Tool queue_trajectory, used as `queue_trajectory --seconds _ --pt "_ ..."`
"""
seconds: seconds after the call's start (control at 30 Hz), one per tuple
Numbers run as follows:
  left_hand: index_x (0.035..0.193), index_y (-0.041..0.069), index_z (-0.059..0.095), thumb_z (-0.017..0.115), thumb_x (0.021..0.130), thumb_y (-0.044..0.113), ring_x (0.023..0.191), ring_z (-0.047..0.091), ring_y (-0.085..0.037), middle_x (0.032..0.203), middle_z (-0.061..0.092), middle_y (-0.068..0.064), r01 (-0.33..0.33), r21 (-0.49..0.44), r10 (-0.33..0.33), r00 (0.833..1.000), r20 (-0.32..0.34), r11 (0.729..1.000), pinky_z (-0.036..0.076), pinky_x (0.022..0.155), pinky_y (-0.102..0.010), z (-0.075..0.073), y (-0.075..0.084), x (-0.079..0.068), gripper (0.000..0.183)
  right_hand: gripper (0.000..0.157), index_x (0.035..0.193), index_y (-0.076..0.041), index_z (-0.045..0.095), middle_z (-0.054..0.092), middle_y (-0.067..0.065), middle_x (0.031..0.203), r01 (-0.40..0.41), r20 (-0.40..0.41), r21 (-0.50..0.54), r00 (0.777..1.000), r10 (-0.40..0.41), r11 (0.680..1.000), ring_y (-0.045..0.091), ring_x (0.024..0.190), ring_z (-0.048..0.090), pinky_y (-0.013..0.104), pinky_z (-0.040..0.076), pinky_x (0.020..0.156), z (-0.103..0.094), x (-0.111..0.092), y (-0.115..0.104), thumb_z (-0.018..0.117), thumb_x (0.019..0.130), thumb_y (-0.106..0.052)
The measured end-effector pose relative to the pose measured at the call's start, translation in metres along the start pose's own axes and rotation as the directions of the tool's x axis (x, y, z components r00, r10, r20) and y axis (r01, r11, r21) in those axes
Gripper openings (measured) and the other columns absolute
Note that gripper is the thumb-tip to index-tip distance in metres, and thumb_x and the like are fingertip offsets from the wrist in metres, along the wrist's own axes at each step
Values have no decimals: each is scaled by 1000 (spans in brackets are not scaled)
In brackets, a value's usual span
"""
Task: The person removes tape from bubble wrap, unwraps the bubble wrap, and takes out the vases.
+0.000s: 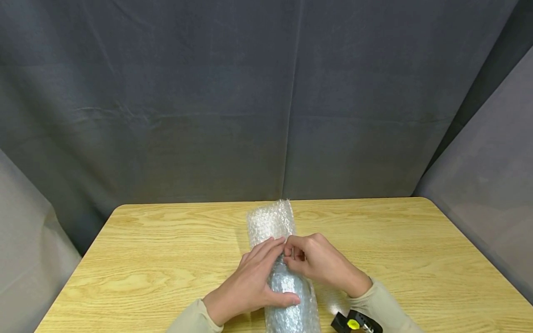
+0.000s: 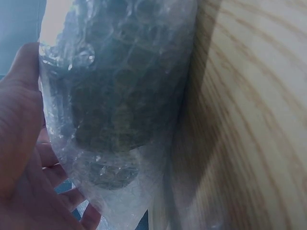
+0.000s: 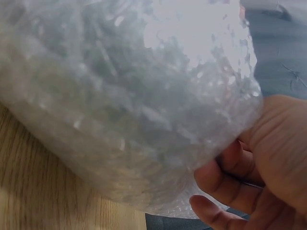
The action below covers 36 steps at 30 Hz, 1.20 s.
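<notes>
A long bundle of clear bubble wrap (image 1: 270,221) lies lengthwise on the wooden table, wound around a bluish, rounded object (image 1: 291,282). In the left wrist view that wrapped object (image 2: 115,110) looks dark, its outline blurred by the bubbles. My left hand (image 1: 258,282) rests along the bundle's left side and top, its fingers stretched out and its thumb lying across the wrap. From the right, my right hand (image 1: 318,261) pinches the wrap at the bundle's upper middle, fingers curled. The right wrist view shows those curled fingers (image 3: 230,184) at the edge of the bubble wrap (image 3: 120,120).
The wooden table (image 1: 158,249) stretches out on both sides of the bundle. Behind it hangs a dark grey curtain (image 1: 208,115), with lighter cloth (image 1: 491,185) at the right. A black strap device with a yellow button (image 1: 353,323) sits by the right wrist.
</notes>
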<state>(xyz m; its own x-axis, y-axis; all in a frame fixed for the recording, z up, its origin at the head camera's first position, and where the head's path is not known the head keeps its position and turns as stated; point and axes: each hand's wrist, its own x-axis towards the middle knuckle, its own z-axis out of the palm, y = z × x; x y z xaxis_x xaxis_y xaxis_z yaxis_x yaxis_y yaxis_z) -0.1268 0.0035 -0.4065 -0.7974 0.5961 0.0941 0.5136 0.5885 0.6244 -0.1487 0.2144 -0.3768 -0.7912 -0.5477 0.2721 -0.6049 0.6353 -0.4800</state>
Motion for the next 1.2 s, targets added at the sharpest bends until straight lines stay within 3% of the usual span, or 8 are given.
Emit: queue_trajectory --seconds 1.2 --pt "165 25 25 72 82 73 162 23 -26 172 28 9 15 -13 -15 1000 15 1000 31 122 -65 -1 0 1 106 19 82 -20 64 56 -14 65 -3 3 30 1000 3 1000 -9 58 45 15 44 54 -1 0 3 73 85 -4"
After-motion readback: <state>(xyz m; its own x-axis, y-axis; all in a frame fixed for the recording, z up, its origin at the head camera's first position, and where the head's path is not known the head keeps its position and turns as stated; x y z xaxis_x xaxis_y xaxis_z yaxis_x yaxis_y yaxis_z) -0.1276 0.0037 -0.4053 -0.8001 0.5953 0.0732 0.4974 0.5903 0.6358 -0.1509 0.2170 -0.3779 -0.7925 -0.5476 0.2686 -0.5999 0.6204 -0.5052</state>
